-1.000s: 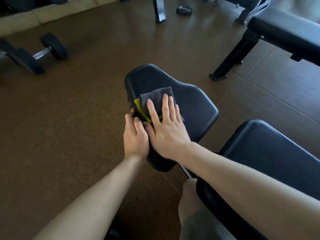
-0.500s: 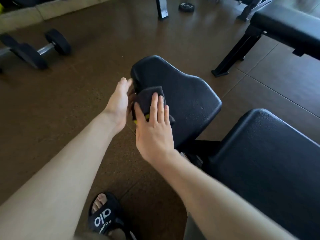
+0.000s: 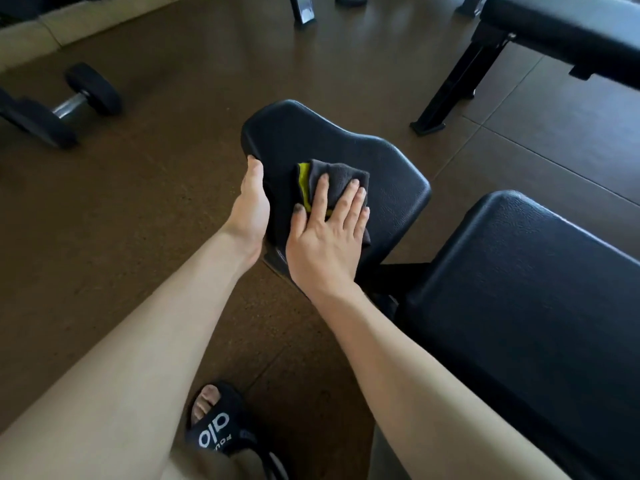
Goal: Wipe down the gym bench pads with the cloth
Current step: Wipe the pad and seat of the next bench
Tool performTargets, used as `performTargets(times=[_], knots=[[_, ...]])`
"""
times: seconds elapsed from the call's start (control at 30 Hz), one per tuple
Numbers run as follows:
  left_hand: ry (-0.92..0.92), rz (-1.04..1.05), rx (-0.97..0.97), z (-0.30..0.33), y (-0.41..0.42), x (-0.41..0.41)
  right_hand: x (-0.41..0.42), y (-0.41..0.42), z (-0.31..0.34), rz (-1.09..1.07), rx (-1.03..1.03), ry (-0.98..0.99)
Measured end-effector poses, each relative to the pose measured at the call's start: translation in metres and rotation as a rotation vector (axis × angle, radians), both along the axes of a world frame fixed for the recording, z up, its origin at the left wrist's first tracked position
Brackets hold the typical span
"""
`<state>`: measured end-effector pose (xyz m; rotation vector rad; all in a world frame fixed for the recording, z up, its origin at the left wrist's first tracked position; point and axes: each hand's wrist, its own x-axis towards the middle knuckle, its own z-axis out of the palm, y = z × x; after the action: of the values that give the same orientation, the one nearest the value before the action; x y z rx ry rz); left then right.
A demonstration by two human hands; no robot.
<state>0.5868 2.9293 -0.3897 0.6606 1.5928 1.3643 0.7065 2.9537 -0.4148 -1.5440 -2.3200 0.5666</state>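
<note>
The small black seat pad (image 3: 377,168) of the gym bench sits in the middle of the view. The long black back pad (image 3: 526,306) lies to its right. A folded dark grey cloth (image 3: 337,176) with a yellow-green edge lies on the seat pad's middle. My right hand (image 3: 329,233) presses flat on the cloth, fingers spread over it. My left hand (image 3: 251,206) grips the seat pad's left edge, with the thumb on top and the fingers hidden underneath.
A black dumbbell (image 3: 59,105) lies on the brown rubber floor at the left. Another black bench (image 3: 561,29) with a metal leg (image 3: 450,88) stands at the upper right. My foot in a black slide sandal (image 3: 218,424) rests at the bottom.
My right hand has slid the cloth from the seat pad's left edge toward its middle. My left hand has closed on the pad's left edge.
</note>
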Motion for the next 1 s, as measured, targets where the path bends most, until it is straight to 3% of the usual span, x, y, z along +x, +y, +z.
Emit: performTargets(times=[0.2,0.47,0.6,0.7,0.83,1.0], knots=[[0.096,0.038,-0.009,-0.022,0.002,-0.001,0.050,-0.070,-0.023,0.119,0.090,-0.059],[0.258,0.092,-0.010,-0.012,0.004,0.014,0.016,0.023,-0.003,-0.352,-0.217,0.070],[0.262,0.113,0.004,-0.009,0.005,0.018,0.022,-0.015,-0.005,-0.415,-0.224,0.253],[0.243,0.102,-0.005,-0.009,0.004,0.018,0.030,-0.065,-0.007,-0.394,-0.362,0.405],[0.229,0.090,-0.003,-0.013,0.003,0.014,0.025,-0.067,-0.008,-0.375,-0.382,0.342],[0.231,0.082,0.014,-0.014,0.002,0.012,0.015,0.002,0.000,-0.497,-0.383,0.195]])
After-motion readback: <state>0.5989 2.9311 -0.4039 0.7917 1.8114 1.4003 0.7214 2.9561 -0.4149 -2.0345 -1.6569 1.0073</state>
